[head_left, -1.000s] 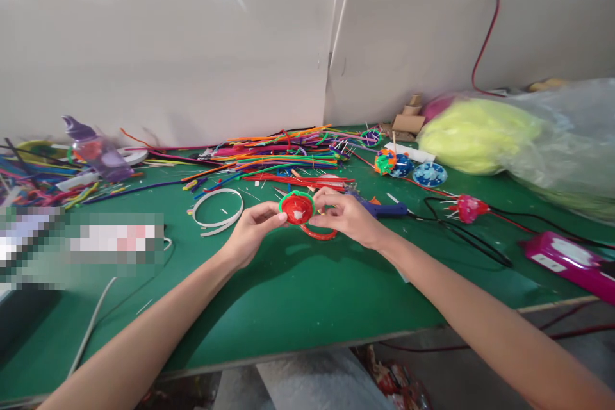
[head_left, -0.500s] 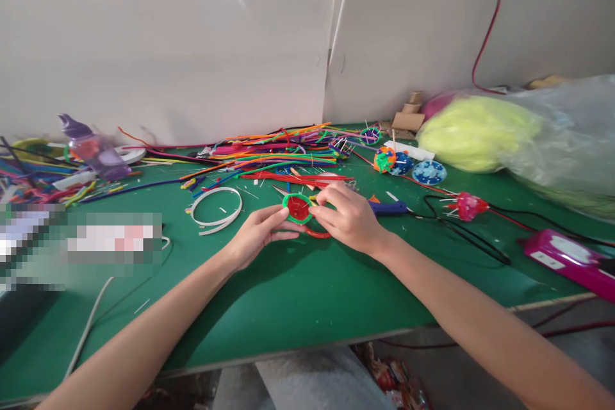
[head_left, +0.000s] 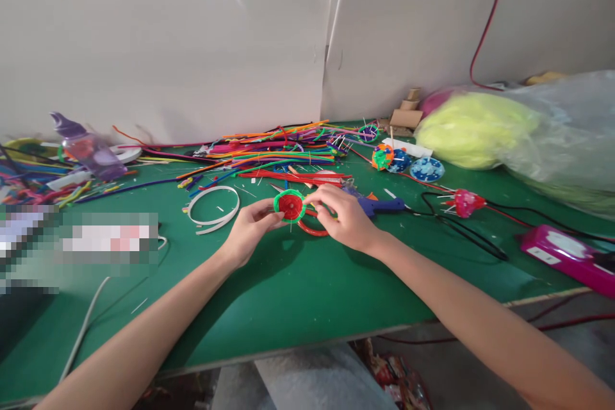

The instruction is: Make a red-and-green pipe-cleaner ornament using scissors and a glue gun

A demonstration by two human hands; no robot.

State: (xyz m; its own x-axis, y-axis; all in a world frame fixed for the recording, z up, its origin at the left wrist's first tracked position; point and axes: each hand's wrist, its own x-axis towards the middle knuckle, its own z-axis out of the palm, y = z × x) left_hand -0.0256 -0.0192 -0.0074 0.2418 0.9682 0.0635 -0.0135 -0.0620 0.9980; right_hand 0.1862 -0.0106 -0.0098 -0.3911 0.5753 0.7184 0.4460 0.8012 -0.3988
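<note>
Both hands meet over the middle of the green worktop (head_left: 288,295). The left hand (head_left: 250,229) has its fingers (head_left: 269,213) nipped shut on the left edge of a small red disc with a green rim (head_left: 289,205). The right hand (head_left: 348,221) comes in from the other side, thumb and forefinger pinched tight at the disc's right rim. The disc is held just above the worktop, standing on edge, its flat red face turned back toward the camera. It is round, so there is no long axis to call. A red ring (head_left: 312,229) lies right under it, partly hidden by the right hand.

As for writing, the pixelated patch (head_left: 79,243) at the left cannot be read, and any marks on the pink power strip (head_left: 564,256) at the right are too small to make out.

On to containers. A clear plastic bag (head_left: 562,141) slumps at the far right with yellow-green fluffy stuff (head_left: 475,128) inside. A purple bottle (head_left: 86,148) leans at the far left, its contents unclear.

Behind the hands, a heap of coloured pipe cleaners (head_left: 278,157) runs mostly left to right. A white headband (head_left: 214,208) lies just left of the left hand, and a blue glue gun (head_left: 382,205) sits just beyond the right hand. A blue disc (head_left: 426,168) lies further back.
</note>
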